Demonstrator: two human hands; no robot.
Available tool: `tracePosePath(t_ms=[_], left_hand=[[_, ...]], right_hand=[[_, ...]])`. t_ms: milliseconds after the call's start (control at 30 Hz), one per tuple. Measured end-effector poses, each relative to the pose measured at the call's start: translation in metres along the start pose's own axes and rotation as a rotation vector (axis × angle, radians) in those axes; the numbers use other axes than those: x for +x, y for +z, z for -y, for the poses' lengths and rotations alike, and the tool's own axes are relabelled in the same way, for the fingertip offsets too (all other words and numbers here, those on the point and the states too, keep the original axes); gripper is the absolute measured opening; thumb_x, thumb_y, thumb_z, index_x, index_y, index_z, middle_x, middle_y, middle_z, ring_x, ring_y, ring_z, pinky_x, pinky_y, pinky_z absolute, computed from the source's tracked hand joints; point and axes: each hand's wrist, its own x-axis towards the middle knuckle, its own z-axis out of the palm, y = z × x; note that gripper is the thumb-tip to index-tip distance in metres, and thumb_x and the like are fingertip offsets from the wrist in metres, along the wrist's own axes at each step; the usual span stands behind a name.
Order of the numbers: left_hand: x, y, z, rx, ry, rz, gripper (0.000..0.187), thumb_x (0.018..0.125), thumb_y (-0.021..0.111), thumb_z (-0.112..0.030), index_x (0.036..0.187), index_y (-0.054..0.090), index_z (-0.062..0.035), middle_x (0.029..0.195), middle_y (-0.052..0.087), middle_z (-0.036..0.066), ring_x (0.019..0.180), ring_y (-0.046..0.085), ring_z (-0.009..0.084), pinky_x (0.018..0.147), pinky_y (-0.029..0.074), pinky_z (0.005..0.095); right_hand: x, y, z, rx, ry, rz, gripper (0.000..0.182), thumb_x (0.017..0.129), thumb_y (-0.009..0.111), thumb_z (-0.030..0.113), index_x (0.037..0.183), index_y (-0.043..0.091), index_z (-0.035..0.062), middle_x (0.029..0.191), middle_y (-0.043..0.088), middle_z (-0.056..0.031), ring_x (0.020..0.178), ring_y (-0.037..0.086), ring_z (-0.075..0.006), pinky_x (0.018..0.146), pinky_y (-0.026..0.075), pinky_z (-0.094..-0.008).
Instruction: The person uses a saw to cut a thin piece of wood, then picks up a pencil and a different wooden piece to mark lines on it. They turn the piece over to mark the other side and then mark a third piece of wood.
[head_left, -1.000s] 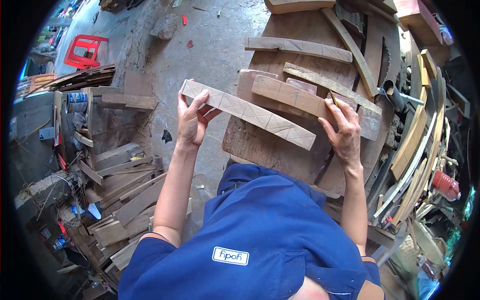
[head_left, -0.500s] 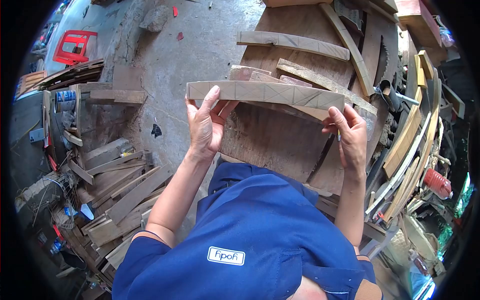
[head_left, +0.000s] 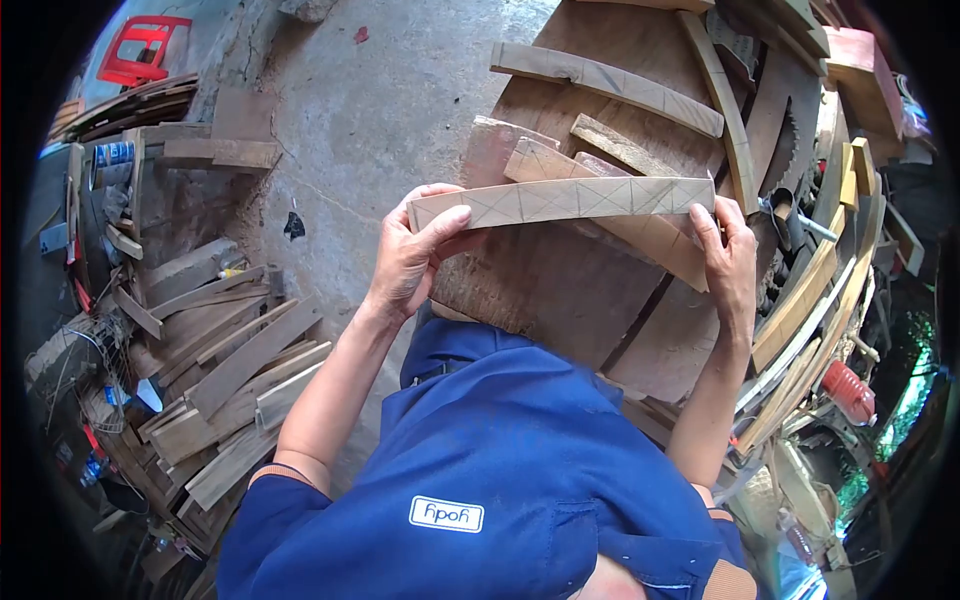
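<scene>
My left hand (head_left: 412, 250) grips the left end of a long wooden strip (head_left: 570, 202), its thumb on the near face and its fingers behind. At the other end my right hand (head_left: 727, 255) pinches the strip, with the thumb on the marked face. Pencil lines, several of them crossed, run along that face. The strip is held in the air above a wooden work surface (head_left: 570, 285). Behind and below it lies a wider pale board (head_left: 650, 245), partly hidden by the strip.
A curved marked wooden piece (head_left: 610, 85) lies farther back on the surface, near a toothed saw blade (head_left: 790, 150). Stacked wood scraps (head_left: 235, 375) fill the left side. Curved offcuts (head_left: 800, 310) and a red plastic bottle (head_left: 849, 392) are at right. A red plastic stool (head_left: 145, 50) stands far left.
Both hands and the strip have shifted right and slightly down in view. The strip's right end is now higher than its left. The right hand has closed more firmly on its end.
</scene>
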Motion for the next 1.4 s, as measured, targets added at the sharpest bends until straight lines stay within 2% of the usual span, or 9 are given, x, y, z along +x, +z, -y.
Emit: tracePosePath(t_ms=[267,533,733,1133,1400], left_hand=[[0.003,0.005,0.000,0.015,-0.004,-0.033,0.027,0.089,0.071,-0.012,0.112,0.059,-0.0026,0.106,0.065,0.010,0.098,0.066,0.0178,0.086,0.060,0.0342],[0.003,0.006,-0.001,0.066,0.005,-0.022,0.024,0.088,0.073,-0.012,0.107,0.058,-0.0035,0.105,0.064,0.009,0.097,0.065,0.0161,0.086,0.060,0.0331],[0.003,0.009,-0.003,0.059,-0.005,-0.037,0.027,0.086,0.076,-0.012,0.104,0.058,-0.0014,0.104,0.063,0.009,0.096,0.065,0.0168,0.085,0.061,0.0332],[0.001,0.011,-0.005,0.070,-0.013,-0.044,0.031,0.085,0.077,-0.011,0.110,0.064,0.0010,0.105,0.066,0.010,0.096,0.066,0.0176,0.083,0.061,0.0324],[0.001,0.010,-0.002,0.080,-0.016,-0.035,0.033,0.086,0.075,-0.012,0.114,0.061,0.0012,0.106,0.066,0.010,0.097,0.066,0.0170,0.084,0.060,0.0327]], right_hand=[[0.010,0.002,-0.003,-0.033,0.006,0.003,0.036,0.096,0.062,0.026,0.116,0.063,-0.0046,0.105,0.060,-0.0102,0.087,0.057,-0.0170,0.081,0.046,-0.0306],[0.018,0.002,-0.011,0.010,0.052,0.048,0.038,0.096,0.063,0.027,0.117,0.063,-0.0046,0.109,0.062,-0.0108,0.099,0.058,-0.0191,0.092,0.043,-0.0314],[0.027,0.001,-0.009,0.017,0.045,0.049,0.038,0.096,0.062,0.027,0.117,0.063,-0.0045,0.110,0.062,-0.0105,0.100,0.058,-0.0186,0.093,0.043,-0.0310],[0.031,0.000,-0.012,0.025,0.086,0.090,0.037,0.097,0.061,0.026,0.118,0.063,-0.0044,0.113,0.062,-0.0107,0.105,0.059,-0.0201,0.096,0.042,-0.0312],[0.033,0.000,-0.011,0.039,0.082,0.093,0.037,0.097,0.061,0.026,0.118,0.063,-0.0044,0.113,0.062,-0.0098,0.106,0.059,-0.0190,0.097,0.041,-0.0304]])
